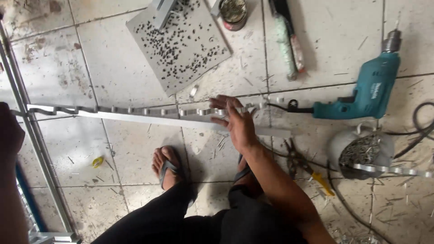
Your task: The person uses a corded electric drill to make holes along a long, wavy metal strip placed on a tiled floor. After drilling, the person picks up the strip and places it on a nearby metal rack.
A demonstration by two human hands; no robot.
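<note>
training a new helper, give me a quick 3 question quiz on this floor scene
1. True or false: the right hand rests on the notched metal strip.
2. What colour is the drill? A red, B teal, C yellow
3. Which tool lies between the right arm and the tub of scraps?

Key: 1 true; 2 B; 3 the pliers.

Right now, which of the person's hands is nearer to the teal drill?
The right hand. It rests open on the notched metal strip, just left of the teal drill. The left arm is at the far left edge; its hand isn't in view.
</note>
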